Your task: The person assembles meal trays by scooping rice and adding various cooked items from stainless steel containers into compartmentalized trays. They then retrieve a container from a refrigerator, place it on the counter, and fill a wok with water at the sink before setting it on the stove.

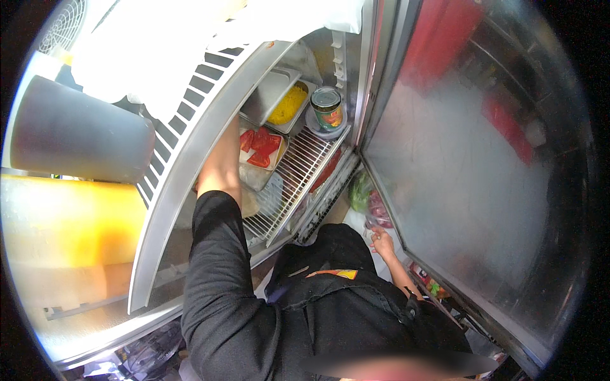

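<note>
"Step?"
"Reaching into the fridge (180,156), I'd judge. My left hand's hidden; my right hand (380,242), well apart, is at the purple bag (377,208). I can't tell either grip."
"Next?"
"Probably clearing the wire shelf (304,170)."

the left arm (219,247) reaches into an open fridge (150,247), its hand hidden, near red slices (259,143), a container of yellow shreds (289,105) and a can (328,115). the right hand (381,241) is by a bag of purple produce (379,211), grip unclear, near the glass door (464,184).
</note>
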A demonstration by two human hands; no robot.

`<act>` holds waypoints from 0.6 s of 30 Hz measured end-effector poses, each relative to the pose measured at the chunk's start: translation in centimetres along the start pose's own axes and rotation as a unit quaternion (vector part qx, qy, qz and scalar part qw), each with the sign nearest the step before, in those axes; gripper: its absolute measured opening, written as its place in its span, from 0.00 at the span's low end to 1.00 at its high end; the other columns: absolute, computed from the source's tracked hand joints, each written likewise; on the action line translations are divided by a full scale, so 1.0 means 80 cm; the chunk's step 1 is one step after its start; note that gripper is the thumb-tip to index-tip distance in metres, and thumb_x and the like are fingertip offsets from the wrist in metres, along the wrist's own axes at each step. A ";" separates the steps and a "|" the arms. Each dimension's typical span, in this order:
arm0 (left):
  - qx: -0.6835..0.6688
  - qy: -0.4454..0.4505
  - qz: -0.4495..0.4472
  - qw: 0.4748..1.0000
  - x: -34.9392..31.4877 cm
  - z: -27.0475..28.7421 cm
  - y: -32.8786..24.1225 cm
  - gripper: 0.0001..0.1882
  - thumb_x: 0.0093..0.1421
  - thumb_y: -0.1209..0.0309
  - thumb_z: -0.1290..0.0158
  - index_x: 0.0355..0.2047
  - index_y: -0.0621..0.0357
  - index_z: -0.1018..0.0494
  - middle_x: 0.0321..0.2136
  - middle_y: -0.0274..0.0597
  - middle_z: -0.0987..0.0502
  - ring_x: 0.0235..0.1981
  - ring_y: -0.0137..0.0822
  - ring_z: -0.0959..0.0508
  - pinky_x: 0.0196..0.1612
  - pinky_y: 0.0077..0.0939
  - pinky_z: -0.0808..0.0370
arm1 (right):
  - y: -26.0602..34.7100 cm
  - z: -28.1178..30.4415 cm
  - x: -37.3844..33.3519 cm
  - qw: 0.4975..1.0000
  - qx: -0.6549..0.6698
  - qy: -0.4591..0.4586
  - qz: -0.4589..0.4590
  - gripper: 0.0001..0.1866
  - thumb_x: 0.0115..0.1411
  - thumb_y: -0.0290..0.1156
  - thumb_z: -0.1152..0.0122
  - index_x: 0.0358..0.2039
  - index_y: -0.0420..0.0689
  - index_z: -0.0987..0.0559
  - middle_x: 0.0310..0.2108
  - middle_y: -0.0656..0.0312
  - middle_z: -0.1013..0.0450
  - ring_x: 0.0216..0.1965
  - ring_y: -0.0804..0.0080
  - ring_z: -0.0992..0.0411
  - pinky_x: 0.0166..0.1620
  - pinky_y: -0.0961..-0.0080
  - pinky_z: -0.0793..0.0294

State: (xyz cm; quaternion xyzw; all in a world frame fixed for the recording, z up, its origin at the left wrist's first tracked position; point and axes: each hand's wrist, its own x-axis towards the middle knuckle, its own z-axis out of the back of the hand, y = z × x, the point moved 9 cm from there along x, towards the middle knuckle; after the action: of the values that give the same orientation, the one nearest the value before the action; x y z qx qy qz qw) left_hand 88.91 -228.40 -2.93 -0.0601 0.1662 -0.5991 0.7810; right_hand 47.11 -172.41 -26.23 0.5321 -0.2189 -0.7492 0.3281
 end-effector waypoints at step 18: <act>-0.038 -0.143 -0.111 0.983 -0.220 -0.052 -0.069 0.29 0.61 0.51 0.57 0.57 0.56 0.38 0.61 0.65 0.50 0.63 0.62 0.52 0.59 0.61 0.48 | -0.296 0.102 -0.074 0.799 0.412 -0.321 -0.298 0.10 0.58 0.34 0.51 0.37 0.44 0.30 0.33 0.57 0.33 0.29 0.59 0.32 0.27 0.58 0.28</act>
State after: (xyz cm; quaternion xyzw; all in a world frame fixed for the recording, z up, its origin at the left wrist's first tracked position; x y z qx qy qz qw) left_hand 78.45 -212.64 -1.87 -0.1928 0.0672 -0.6606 0.7224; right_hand 34.62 -152.00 -35.62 0.3848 -0.4307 -0.7770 -0.2504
